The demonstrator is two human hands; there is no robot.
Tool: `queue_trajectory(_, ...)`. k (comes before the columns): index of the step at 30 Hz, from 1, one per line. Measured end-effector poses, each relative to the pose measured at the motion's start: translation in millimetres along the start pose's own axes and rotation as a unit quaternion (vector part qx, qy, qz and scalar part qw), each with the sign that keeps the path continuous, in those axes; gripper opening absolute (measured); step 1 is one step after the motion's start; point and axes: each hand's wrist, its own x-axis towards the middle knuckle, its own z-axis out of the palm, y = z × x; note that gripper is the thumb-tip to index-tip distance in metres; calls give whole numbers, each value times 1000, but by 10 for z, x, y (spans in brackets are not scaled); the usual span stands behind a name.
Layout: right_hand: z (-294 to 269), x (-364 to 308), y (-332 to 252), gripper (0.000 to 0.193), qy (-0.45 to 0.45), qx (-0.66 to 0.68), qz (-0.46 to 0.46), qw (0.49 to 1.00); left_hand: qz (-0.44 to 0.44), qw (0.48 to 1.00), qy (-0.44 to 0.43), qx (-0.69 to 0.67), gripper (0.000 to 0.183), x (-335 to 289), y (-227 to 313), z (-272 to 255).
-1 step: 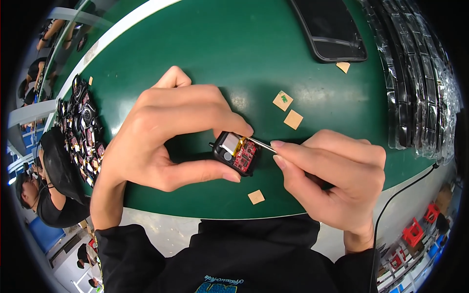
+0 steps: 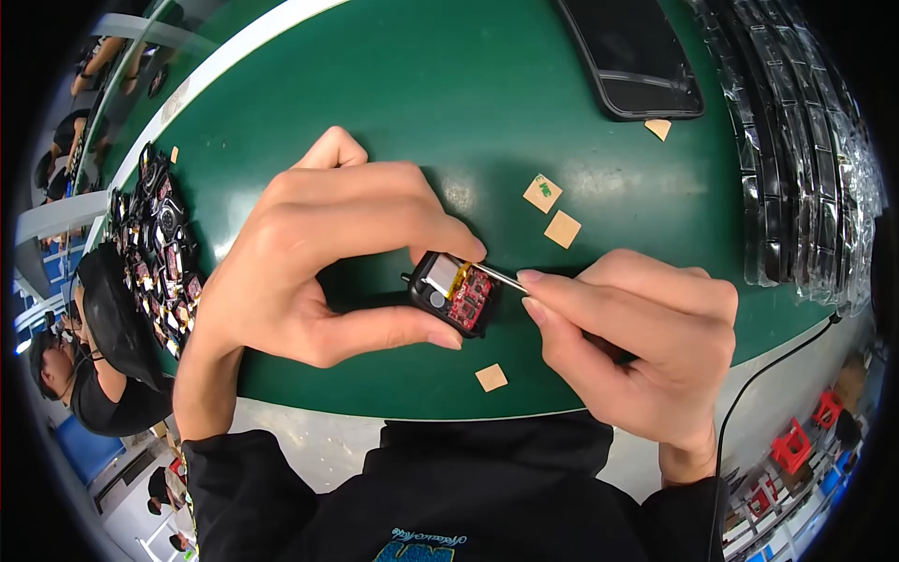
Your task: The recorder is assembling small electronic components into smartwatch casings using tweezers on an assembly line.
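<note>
1. The left hand has its grip around a small black case, held between thumb and fingertip at opposite edges; the case is tilted, with its inside facing up.
2. Inside the case, a silver block lies on the left, yellow tape runs beside it, and a red circuit board fills the right side. A small grey disc sits below the block.
3. The right hand is just to the right of the left grip, its thumb and finger pinching a thin metal tool. The tool points left to the case's upper right edge – whether its tip touches the board, I cannot tell.
4. A tan square lies on the green worktop, near the left grip on the body side.
5. Just beyond the right grip lie two more: a square with a green mark and a plain square, close together.
6. A black sweatshirt covers the person's body, on the near side of both grips.
7. Well beyond the right grip lies a black phone, with a tan scrap at its lower edge.
8. Well to the right of the right grip stand stacked clear trays; left of the left grip is a heap of small dark devices.
9. Farthest out – off the worktop – a co-worker is to the left, and red stools are to the right.
</note>
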Motion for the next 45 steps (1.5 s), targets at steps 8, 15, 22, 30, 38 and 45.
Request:
queue_trajectory(8, 0, 13, -28, 24, 0, 10, 2, 1000, -7, 1000, -3, 7, 60, -6, 8, -9)
queue_trajectory(15, -21, -24, -17, 21, -1, 16, -17, 1000, -9, 1000, 8, -4, 59, -11, 22, 3)
queue_trajectory(22, 10, -45, -17, 24, 1, 17, -24, 1000, -23, 1000, 0, -14, 59, -41, 45, 9)
queue_trajectory(30, -142, -72, -92, 21, 130, 30, -2, 991, 21, 999, 16, 36, 58, 13, 93, -15)
queue_trajectory(38, -116, -119, -66, 22, 160, 133, 43, 977, -94, 987, 71, -109, 58, -82, -29, -80)
queue_trajectory(45, -172, -230, -73, 17, 157, 157, 48, 974, 20, 981, 156, -114, 55, 960, 172, -518)
